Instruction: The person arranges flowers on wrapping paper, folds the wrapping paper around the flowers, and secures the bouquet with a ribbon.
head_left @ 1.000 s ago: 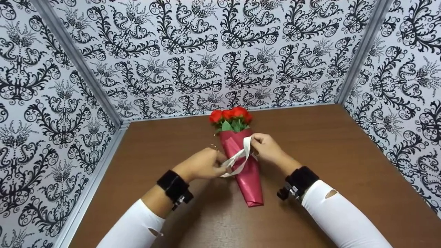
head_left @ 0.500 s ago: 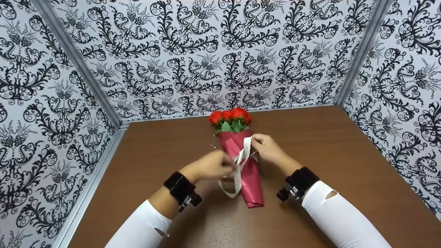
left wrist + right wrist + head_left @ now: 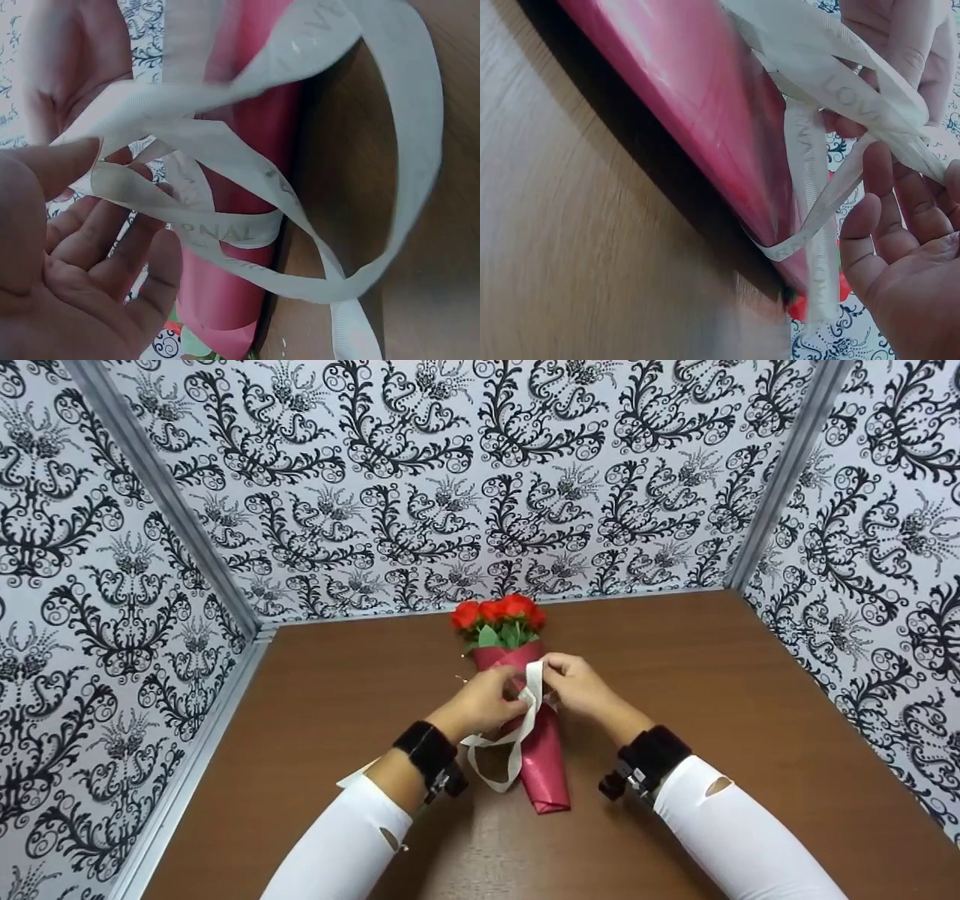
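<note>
A bouquet of red roses point(image 3: 499, 613) in glossy dark-pink wrapping paper point(image 3: 547, 780) lies on the brown table, blooms toward the back wall. A white printed ribbon point(image 3: 527, 718) passes around the wrap, and one loop of it hangs down at the left. Over the bouquet's middle, my left hand point(image 3: 480, 701) pinches the ribbon between thumb and finger, as the left wrist view shows. Just to its right, my right hand point(image 3: 576, 688) holds a raised loop of ribbon point(image 3: 855, 97) between thumb and fingertips. The crossing of the ribbon is partly hidden by the fingers.
The brown table point(image 3: 337, 682) meets a patterned back wall point(image 3: 420, 495) just behind the blooms. Grey metal strips point(image 3: 180, 525) line the corners. A pale strip end point(image 3: 356, 775) shows beside the left forearm. Thin gold strands point(image 3: 462, 678) stick out left of the wrap.
My left hand has moved right and up over the wrap, after passing ribbon across; a ribbon loop now hangs lower left of the wrap. The right hand stays nearly still, holding its loop.
</note>
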`<state>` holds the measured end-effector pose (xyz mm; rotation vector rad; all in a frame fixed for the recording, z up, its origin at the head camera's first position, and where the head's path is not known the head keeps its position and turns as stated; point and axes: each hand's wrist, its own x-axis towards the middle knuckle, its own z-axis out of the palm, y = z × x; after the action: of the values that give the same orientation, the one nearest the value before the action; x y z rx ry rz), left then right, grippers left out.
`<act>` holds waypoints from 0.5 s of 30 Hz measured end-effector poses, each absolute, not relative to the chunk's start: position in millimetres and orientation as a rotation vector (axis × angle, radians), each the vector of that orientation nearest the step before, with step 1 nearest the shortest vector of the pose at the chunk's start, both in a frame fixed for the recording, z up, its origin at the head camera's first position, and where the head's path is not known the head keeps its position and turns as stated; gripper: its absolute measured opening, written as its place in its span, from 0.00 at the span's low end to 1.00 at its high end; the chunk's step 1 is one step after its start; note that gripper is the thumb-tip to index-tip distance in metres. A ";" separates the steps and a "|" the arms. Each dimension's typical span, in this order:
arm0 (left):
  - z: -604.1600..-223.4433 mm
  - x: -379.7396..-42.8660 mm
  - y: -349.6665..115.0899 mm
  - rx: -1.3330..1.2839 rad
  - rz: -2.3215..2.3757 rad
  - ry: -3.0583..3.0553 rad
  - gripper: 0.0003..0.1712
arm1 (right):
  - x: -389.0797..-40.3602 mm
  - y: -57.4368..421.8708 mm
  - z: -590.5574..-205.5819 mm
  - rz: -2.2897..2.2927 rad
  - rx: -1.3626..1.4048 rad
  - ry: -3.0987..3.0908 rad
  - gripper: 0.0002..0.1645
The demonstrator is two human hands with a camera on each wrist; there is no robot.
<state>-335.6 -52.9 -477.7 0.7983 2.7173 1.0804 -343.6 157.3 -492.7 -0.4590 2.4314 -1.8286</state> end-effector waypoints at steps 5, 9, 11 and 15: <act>-481.1 -334.8 -52.7 0.761 1.062 2.751 0.16 | -343.1 155.9 -492.2 -1.846 -0.487 2.395 0.15; -484.1 -335.8 -52.2 0.778 1.013 2.849 0.09 | -342.5 155.1 -492.1 -1.838 -0.507 2.403 0.15; -484.7 -336.1 -51.8 0.767 0.996 2.895 0.07 | -341.7 155.4 -492.3 -1.831 -0.514 2.407 0.15; -483.7 -334.8 -51.4 0.726 1.016 2.929 0.05 | -339.6 156.5 -492.3 -1.910 -0.545 2.289 0.15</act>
<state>-334.8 -51.4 -483.7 0.7262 2.9292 1.0163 -339.6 156.5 -492.3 -0.5451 2.2887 -1.9095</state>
